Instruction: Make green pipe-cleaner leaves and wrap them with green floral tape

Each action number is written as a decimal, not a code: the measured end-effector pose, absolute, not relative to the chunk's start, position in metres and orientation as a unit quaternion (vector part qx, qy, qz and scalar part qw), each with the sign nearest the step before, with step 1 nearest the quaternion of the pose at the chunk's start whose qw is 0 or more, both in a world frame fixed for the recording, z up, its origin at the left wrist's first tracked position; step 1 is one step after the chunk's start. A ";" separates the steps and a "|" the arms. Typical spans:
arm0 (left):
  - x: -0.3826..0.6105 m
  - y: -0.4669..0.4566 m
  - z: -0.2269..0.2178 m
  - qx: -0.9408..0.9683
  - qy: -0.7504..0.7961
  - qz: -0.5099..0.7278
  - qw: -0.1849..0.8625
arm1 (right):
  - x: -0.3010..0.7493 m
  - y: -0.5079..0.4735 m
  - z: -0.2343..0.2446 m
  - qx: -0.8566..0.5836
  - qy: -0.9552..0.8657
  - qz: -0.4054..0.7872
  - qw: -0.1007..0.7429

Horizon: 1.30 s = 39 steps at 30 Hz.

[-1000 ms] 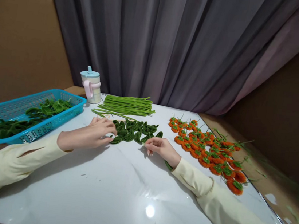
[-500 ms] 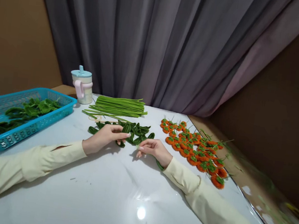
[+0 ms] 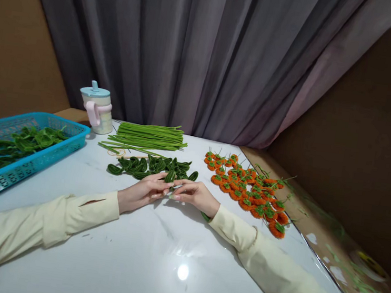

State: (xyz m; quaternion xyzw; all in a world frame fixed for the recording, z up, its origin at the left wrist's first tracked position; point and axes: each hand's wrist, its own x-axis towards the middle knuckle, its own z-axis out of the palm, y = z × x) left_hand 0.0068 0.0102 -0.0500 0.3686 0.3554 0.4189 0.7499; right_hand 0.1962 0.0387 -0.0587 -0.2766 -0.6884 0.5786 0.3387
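Note:
My left hand (image 3: pixel 142 191) and my right hand (image 3: pixel 194 194) meet fingertip to fingertip over the white table (image 3: pixel 152 256). Between them they pinch one dark green pipe-cleaner leaf (image 3: pixel 170 178). Just behind the hands lies a heap of the same green leaves (image 3: pixel 149 166). A bundle of straight green pipe-cleaner stems (image 3: pixel 149 136) lies farther back. To the right are several orange pipe-cleaner flowers (image 3: pixel 247 192) with green centres. Both arms wear pale yellow sleeves.
A blue plastic basket (image 3: pixel 54 147) holding more green leaves sits at the left edge. A white cup with a blue lid and pink handle (image 3: pixel 97 106) stands at the back left. A grey curtain hangs behind, and a brown ledge (image 3: pixel 330 241) runs along the right.
My left hand lifted a leaf from the heap and drew it toward me. My right hand moved left to meet it, and both now hold the leaf. The view shifted rightward.

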 end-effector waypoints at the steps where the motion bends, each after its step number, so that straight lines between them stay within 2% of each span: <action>1: 0.007 0.010 -0.050 0.388 0.352 0.414 0.744 | 0.196 0.038 -0.058 -0.282 -0.684 0.586 0.332; 5: 0.006 0.011 -0.053 0.495 0.340 0.400 0.693 | 0.196 0.037 -0.058 -0.311 -0.662 0.597 0.329; 8: 0.000 0.016 -0.054 0.579 0.362 0.402 0.610 | 0.199 0.038 -0.056 -0.314 -0.655 0.609 0.319; 13: -0.012 0.014 -0.047 0.814 0.331 0.360 0.312 | 0.204 0.040 -0.051 -0.272 -0.671 0.648 0.237; 16: -0.014 0.007 -0.044 0.901 0.266 0.281 0.196 | 0.205 0.040 -0.050 -0.264 -0.680 0.649 0.218; 21: -0.011 0.004 -0.047 0.926 0.238 0.246 0.159 | 0.205 0.040 -0.051 -0.268 -0.681 0.644 0.224; 24: -0.011 0.005 -0.049 0.924 0.247 0.261 0.133 | 0.203 0.040 -0.053 -0.284 -0.663 0.638 0.271; 28: -0.009 0.006 -0.052 0.903 0.298 0.305 0.054 | 0.198 0.036 -0.055 -0.316 -0.624 0.624 0.348; 35: -0.003 0.011 -0.056 0.902 0.291 0.304 -0.101 | 0.192 0.031 -0.053 -0.304 -0.599 0.635 0.382; 39: -0.004 0.012 -0.057 0.895 0.292 0.301 -0.149 | 0.191 0.030 -0.052 -0.306 -0.588 0.638 0.391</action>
